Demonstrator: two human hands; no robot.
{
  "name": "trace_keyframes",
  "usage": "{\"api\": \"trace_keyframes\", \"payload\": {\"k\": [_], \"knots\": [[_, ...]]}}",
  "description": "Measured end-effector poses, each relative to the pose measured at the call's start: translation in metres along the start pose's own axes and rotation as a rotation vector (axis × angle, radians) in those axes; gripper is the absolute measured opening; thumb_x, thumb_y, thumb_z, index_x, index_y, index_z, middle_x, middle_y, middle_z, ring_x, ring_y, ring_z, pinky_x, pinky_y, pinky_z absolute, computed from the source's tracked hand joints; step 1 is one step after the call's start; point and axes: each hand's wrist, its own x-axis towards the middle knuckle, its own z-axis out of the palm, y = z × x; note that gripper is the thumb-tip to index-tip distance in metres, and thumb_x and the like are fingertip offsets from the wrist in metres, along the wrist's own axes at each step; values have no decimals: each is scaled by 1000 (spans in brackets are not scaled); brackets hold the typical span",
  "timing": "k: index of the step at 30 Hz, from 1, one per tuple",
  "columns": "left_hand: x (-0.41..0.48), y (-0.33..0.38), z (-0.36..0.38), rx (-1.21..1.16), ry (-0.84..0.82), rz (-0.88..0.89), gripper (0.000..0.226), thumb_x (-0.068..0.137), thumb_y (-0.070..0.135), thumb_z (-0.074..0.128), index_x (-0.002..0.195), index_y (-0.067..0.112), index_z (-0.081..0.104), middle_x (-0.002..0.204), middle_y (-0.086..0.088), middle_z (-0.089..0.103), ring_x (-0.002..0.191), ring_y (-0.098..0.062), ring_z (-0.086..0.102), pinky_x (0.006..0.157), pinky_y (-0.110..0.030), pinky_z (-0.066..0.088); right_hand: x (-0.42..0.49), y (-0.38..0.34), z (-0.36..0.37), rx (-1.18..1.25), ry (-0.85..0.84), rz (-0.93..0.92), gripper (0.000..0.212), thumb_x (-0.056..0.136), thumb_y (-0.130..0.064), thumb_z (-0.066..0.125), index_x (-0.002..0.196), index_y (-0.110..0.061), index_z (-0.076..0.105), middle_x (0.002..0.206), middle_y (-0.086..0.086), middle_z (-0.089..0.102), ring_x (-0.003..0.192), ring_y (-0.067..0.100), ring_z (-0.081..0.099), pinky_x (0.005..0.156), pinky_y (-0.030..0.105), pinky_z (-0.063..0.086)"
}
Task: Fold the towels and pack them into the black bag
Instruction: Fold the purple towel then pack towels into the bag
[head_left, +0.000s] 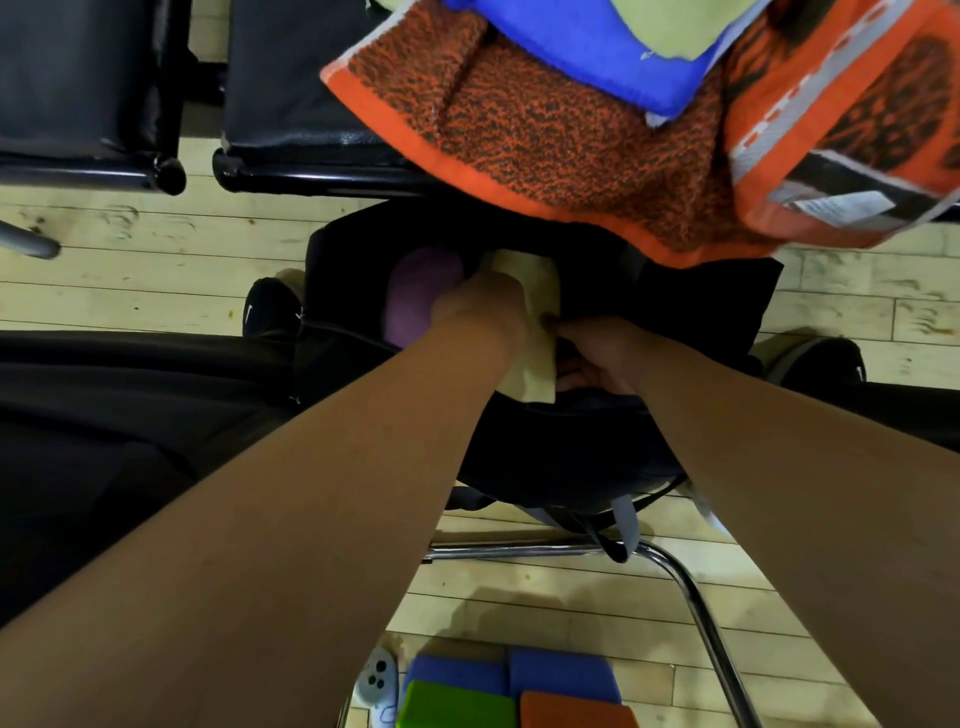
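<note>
The black bag (675, 306) stands open on the floor between my feet. A folded pale yellow towel (535, 280) is partly inside its mouth, next to a purple towel (415, 296) that lies in the bag. My left hand (480, 306) presses down on the yellow towel's top. My right hand (597, 353) grips the towel's near right side, fingers tucked into the bag. Above the bag, an orange patterned towel (545, 130), a blue towel (597, 47) and a pale yellow-green one (670, 26) lie piled on a black seat.
Two black padded seats (88, 78) stand at the back left. A chrome chair frame (691, 587) runs across the wooden floor near me. Colourful foam blocks (519, 696) and a grey controller (379, 680) lie at the bottom. My black shoes (270, 306) flank the bag.
</note>
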Motion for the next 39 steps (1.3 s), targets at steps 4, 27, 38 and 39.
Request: {"api": "trace_keyframes", "payload": {"k": [4, 27, 38, 39], "knots": [[-7, -2, 2, 136, -26, 2, 45, 103, 34, 67, 143, 15, 62, 145, -6, 60, 137, -30, 57, 94, -42, 50, 4, -8, 13, -152, -63, -16, 29, 107, -20, 63, 136, -16, 63, 91, 0, 81, 77, 16, 80, 63, 36, 66], [-9, 2, 0, 125, -62, -65, 41, 108, 28, 55, 146, 12, 60, 150, -5, 57, 143, -30, 52, 110, -43, 45, 4, -13, -2, -29, 3, -76, 43, 93, -48, 78, 128, -23, 73, 116, 3, 81, 114, 30, 75, 111, 54, 53], [-8, 1, -4, 83, 31, -78, 43, 106, 27, 56, 147, 11, 59, 152, -9, 56, 143, -33, 53, 107, -45, 48, 1, -7, 7, 11, -6, -58, 35, 97, -40, 75, 123, -17, 73, 110, 4, 82, 96, 21, 80, 83, 38, 63], [-7, 1, -3, 81, 28, -88, 44, 106, 27, 56, 147, 11, 59, 153, -9, 56, 144, -33, 52, 108, -45, 48, 1, -7, 7, 15, -5, -54, 36, 97, -40, 76, 124, -17, 73, 110, 3, 82, 93, 20, 80, 79, 36, 63]]}}
